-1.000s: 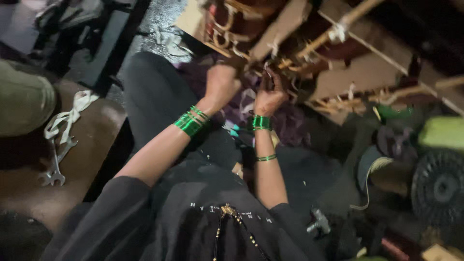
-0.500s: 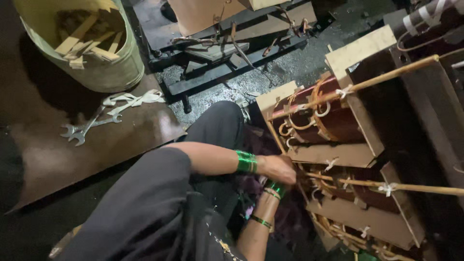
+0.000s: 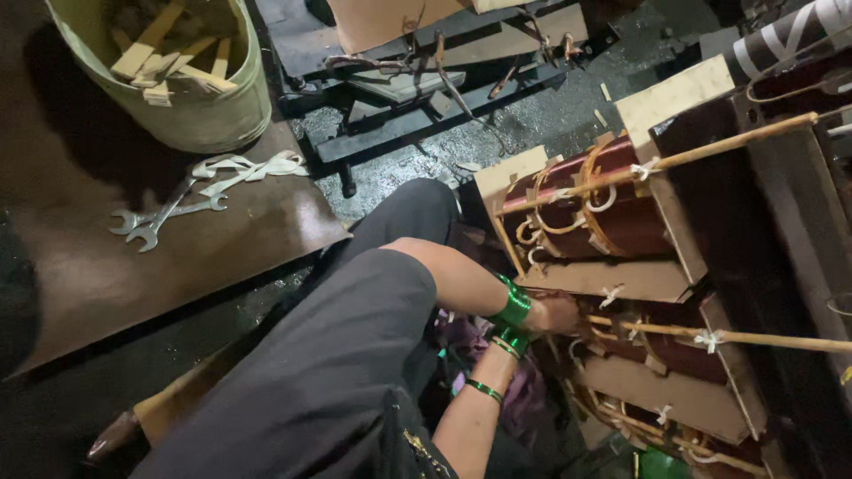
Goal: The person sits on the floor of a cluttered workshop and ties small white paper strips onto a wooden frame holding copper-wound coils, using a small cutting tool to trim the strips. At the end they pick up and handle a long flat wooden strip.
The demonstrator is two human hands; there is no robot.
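Two hands are working at the big reddish-brown wound coil assembly with pale board spacers and tied wooden rods [image 3: 612,222], just beside the knee. The left hand [image 3: 552,314] is touching its lower board; its grip cannot be told. The right hand is hidden behind the left wrist's green bangles [image 3: 513,309]. The assembly is looking heavy and rigid, its windings delicate; the boards are seeming the safest hold.

The person wears a dark grey top with short sleeves [image 3: 355,337] and dark trousers [image 3: 404,217]. Green bangles [image 3: 513,306] ring both wrists. Nearer the sleeve, small gold studs [image 3: 417,443] dot the top.
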